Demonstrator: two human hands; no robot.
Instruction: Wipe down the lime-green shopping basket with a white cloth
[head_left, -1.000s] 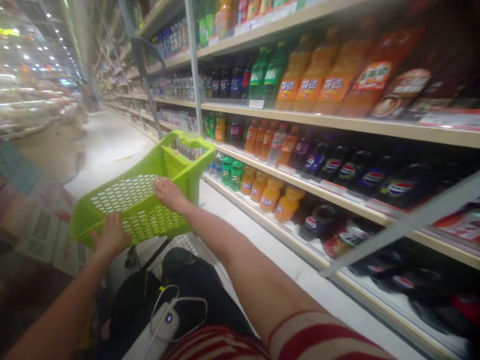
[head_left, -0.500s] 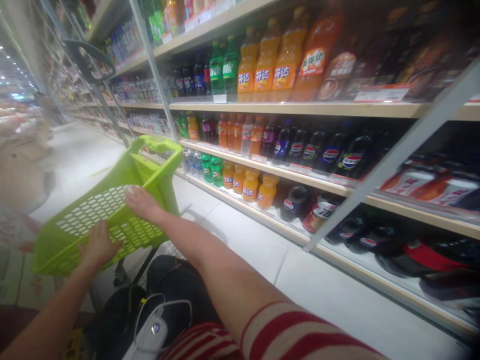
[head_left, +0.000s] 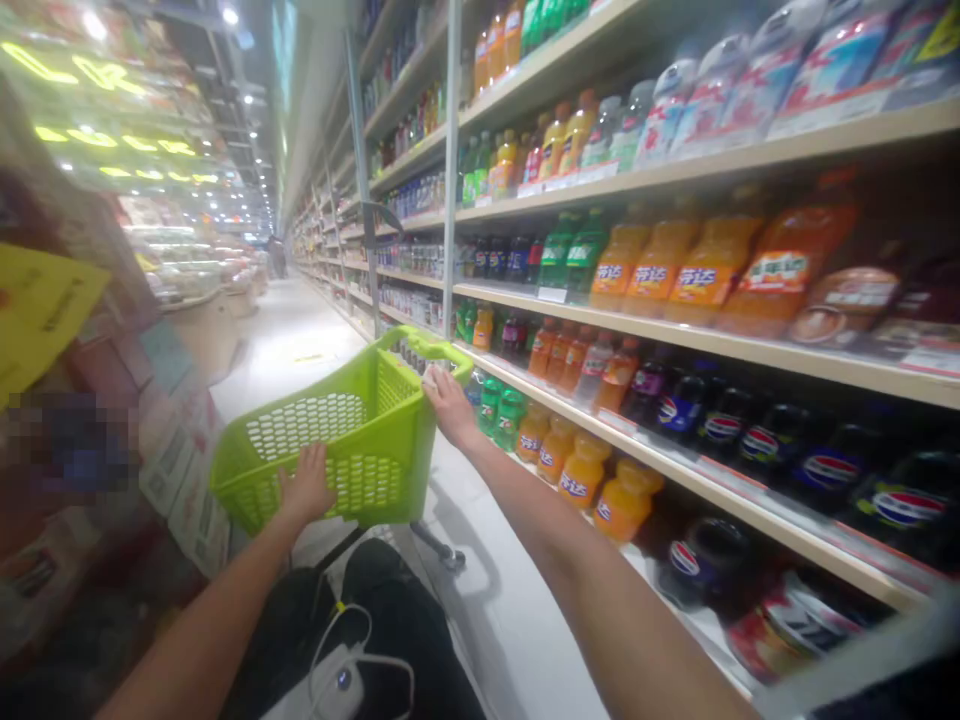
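A lime-green plastic shopping basket (head_left: pixel 330 440) on a wheeled frame stands in a store aisle in front of me. My left hand (head_left: pixel 306 487) grips its near rim, fingers curled over the edge. My right hand (head_left: pixel 448 403) is closed on the basket's right rim, close to its green handle (head_left: pixel 420 347). The basket looks empty through its mesh walls.
Long shelves (head_left: pixel 675 335) of orange, green and dark soda bottles run along the right. Stacked boxes and a yellow sign (head_left: pixel 41 310) crowd the left. The white aisle floor (head_left: pixel 289 330) stretches ahead. A dark bag with a white device and cable (head_left: pixel 341 675) sits at my lap.
My right hand has slid from the near rim forward to the basket's right rim by the handle. The basket has levelled and swung to face down the aisle; the view has lifted.
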